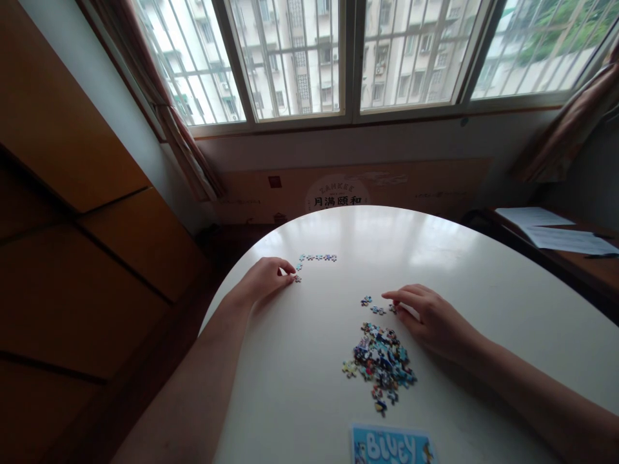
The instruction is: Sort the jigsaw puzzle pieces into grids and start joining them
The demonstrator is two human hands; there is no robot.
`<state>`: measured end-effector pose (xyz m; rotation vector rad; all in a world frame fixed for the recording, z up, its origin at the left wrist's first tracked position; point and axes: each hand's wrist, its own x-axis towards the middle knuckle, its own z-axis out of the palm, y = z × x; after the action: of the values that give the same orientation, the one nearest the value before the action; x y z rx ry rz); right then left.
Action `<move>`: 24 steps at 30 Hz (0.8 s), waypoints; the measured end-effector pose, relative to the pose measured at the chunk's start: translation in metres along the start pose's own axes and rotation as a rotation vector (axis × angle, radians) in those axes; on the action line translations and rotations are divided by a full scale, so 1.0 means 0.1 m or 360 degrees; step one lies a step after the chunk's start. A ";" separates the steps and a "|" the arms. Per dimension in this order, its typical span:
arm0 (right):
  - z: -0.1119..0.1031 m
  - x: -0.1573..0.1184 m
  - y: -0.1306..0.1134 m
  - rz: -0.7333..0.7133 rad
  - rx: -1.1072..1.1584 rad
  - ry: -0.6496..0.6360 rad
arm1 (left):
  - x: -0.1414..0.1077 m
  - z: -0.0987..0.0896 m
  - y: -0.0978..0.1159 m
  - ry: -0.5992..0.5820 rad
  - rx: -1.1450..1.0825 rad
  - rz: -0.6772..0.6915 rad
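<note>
My left hand (pixel 271 276) reaches to the far left of the white round table (pixel 290 361). Its thumb and forefinger close at the edge of a small jigsaw piece (pixel 298 279). Just beyond lies a corner-shaped run of jigsaw pieces (pixel 318 257), a short row with a bend toward me. My right hand (pixel 425 316) rests low over the table, forefinger stretched out and fingers apart. Beneath its fingertips is another jigsaw piece (pixel 393 309), partly hidden. Beside it lie loose pieces (pixel 378 310) and one more piece (pixel 366 300).
A heap of mixed jigsaw pieces (pixel 382 357) lies nearer me, between my arms. Closer still is a blue box or card marked "BLUEY" (pixel 391 444). Papers (pixel 565 237) lie on a side desk at right. A wooden cabinet (pixel 72 258) stands at left; windows are ahead.
</note>
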<state>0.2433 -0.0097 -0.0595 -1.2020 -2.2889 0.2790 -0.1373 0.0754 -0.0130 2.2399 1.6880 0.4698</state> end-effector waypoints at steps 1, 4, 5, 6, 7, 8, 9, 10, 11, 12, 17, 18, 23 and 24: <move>0.00 0.00 0.00 0.0004 0.0000 0.0000 | 0.00 0.00 0.00 -0.0010 -0.0021 0.0015; -0.01 0.00 -0.02 0.0014 0.0006 -0.0007 | -0.01 -0.01 0.03 -0.0035 -0.0055 0.0047; -0.01 0.01 -0.02 0.0014 0.0007 -0.0007 | -0.01 -0.01 0.04 -0.0038 -0.0048 0.0048; -0.01 0.01 -0.02 0.0012 0.0005 -0.0008 | -0.01 -0.02 0.04 -0.0036 -0.0033 0.0044; -0.01 0.00 -0.02 0.0011 0.0003 -0.0007 | 0.00 -0.02 0.05 -0.0027 -0.0013 0.0032; 0.00 0.00 -0.02 0.0008 0.0001 -0.0009 | 0.00 -0.02 0.04 -0.0012 0.0011 0.0008; 0.00 0.00 -0.01 0.0005 0.0000 -0.0009 | 0.00 -0.02 0.04 0.0009 0.0037 -0.0021; 0.00 0.00 0.00 0.0002 0.0001 -0.0012 | 0.00 -0.01 0.03 0.0028 0.0061 -0.0049; 0.01 0.00 0.01 -0.0001 0.0001 -0.0013 | 0.01 -0.01 0.01 0.0042 0.0080 -0.0069; 0.01 -0.01 0.02 -0.0004 0.0000 -0.0015 | 0.02 0.00 0.00 0.0053 0.0093 -0.0079; 0.02 -0.01 0.03 -0.0013 -0.0016 -0.0018 | 0.04 0.04 -0.04 0.0081 0.0076 -0.0060; 0.01 -0.01 0.03 -0.0013 -0.0017 -0.0021 | 0.04 0.04 -0.04 0.0079 0.0069 -0.0054; 0.00 0.00 -0.01 -0.0027 -0.0023 0.0006 | 0.05 0.06 -0.02 0.0091 0.0054 -0.0040; -0.01 0.00 -0.01 -0.0028 -0.0021 0.0012 | 0.05 0.06 -0.01 0.0097 0.0055 -0.0047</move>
<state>0.2428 -0.0102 -0.0585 -1.1871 -2.2970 0.2534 -0.1346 0.0804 -0.0183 2.2431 1.7693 0.5107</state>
